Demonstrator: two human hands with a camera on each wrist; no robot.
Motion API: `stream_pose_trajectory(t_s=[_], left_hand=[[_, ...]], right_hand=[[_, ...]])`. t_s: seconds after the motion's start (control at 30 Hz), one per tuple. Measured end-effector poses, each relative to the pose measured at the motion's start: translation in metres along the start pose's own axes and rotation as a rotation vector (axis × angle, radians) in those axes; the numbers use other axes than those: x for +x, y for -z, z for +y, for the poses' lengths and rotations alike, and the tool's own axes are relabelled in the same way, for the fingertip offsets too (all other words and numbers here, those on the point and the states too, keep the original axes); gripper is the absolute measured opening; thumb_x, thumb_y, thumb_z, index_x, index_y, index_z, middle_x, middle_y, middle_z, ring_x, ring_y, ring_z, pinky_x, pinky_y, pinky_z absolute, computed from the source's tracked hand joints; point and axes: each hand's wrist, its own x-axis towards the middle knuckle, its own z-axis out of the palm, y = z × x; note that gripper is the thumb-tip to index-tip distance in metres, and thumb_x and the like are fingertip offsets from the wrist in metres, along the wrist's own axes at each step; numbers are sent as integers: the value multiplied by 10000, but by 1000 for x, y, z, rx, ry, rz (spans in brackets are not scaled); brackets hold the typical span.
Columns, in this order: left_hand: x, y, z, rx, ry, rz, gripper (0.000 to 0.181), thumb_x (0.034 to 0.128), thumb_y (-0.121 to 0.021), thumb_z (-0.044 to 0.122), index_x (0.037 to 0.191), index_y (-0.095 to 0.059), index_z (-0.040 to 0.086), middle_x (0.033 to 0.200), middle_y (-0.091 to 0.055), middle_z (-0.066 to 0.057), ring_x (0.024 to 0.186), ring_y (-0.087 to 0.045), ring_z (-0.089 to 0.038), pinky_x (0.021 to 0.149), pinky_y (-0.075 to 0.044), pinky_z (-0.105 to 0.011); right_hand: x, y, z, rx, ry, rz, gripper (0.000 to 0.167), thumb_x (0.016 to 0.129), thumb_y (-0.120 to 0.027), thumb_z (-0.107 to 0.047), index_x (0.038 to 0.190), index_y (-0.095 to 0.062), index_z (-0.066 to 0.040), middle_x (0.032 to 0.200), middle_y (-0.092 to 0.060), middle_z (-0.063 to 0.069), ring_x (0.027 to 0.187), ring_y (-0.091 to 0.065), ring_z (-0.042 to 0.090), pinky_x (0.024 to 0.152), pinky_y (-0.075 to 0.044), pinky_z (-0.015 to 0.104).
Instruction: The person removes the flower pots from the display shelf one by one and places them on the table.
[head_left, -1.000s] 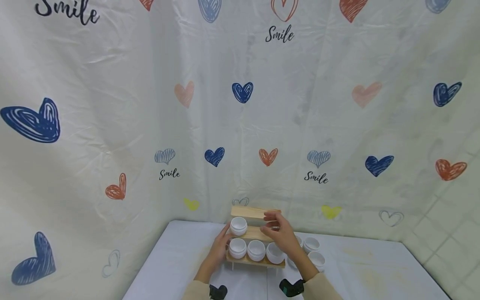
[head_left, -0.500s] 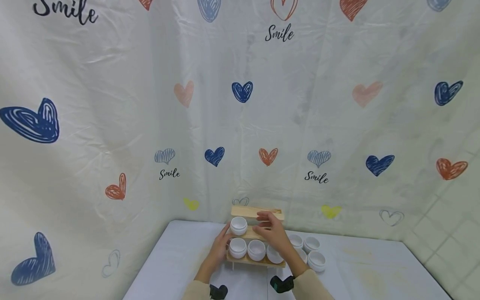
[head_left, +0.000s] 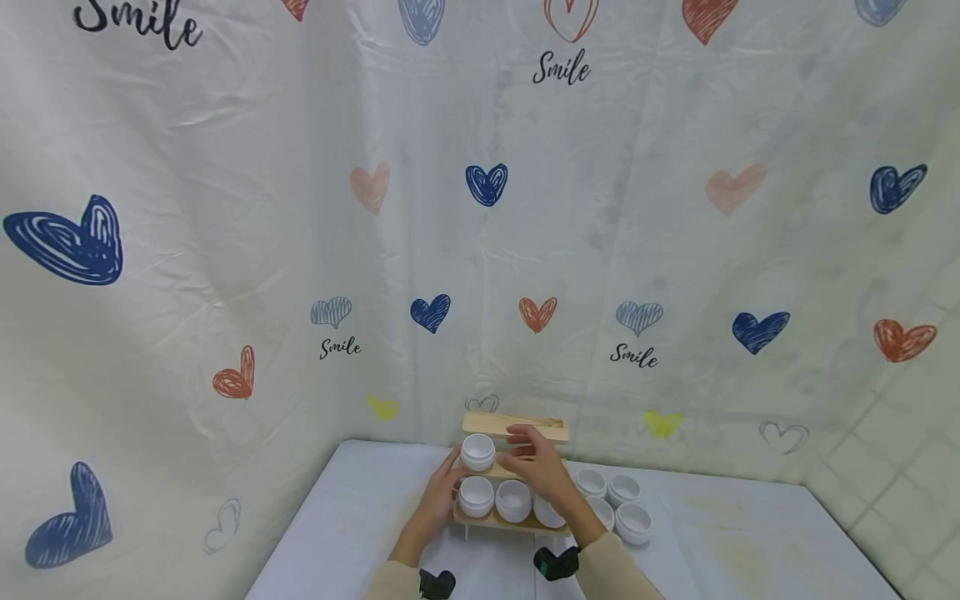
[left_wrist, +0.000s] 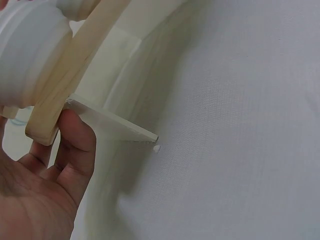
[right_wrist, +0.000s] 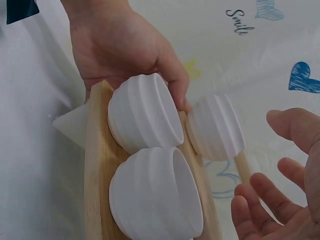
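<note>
A tiered wooden rack stands on the table, with a row of white cups on its lowest board and one white cup at the left of the middle board. My left hand grips the rack's left end; in the left wrist view its thumb lies against the wooden board, beside a pale support panel. Over the middle board, right of the single cup, my right hand holds nothing, its fingers apart and slightly bent. In the right wrist view this hand is clear of the upper cup.
Several more white cups stand on the white table just right of the rack. Behind the table hangs a pale cloth printed with hearts. A dark device is on my right wrist.
My right hand has moved left along the rack, away from its right end, uncovering the top board's right end and more of the cups on the table. My left hand keeps its grip.
</note>
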Motion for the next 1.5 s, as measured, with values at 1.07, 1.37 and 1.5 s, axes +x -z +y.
stream_pose_trajectory(t_s=[1.07, 1.37, 1.5], left_hand=[[-2, 1, 3, -1, -27, -1, 672, 1033, -478, 443, 1629, -283, 203, 1133, -594, -130, 954, -489, -194, 748, -406, -332], [-3, 1, 3, 2, -29, 3, 671, 1022, -501, 461, 1616, -321, 206, 1143, -603, -93, 975, -513, -197, 794, -419, -334], [-3, 0, 2, -6, -25, 6, 669, 1019, -509, 456, 1614, -328, 209, 1122, -597, -93, 965, -506, -198, 788, -414, -334]], right_hand=[[12, -24, 3, -63, 22, -101, 529, 900, -773, -176, 1373, -566, -58, 1310, -650, 234, 1116, -667, 311, 928, -562, 465], [15, -26, 6, -85, 10, -101, 519, 878, -800, -206, 1332, -591, -67, 1278, -672, 199, 1087, -662, 271, 913, -563, 441], [16, -27, 5, -97, 8, -100, 531, 860, -820, -216, 1319, -601, -66, 1256, -682, 198, 1082, -664, 273, 899, -567, 438]])
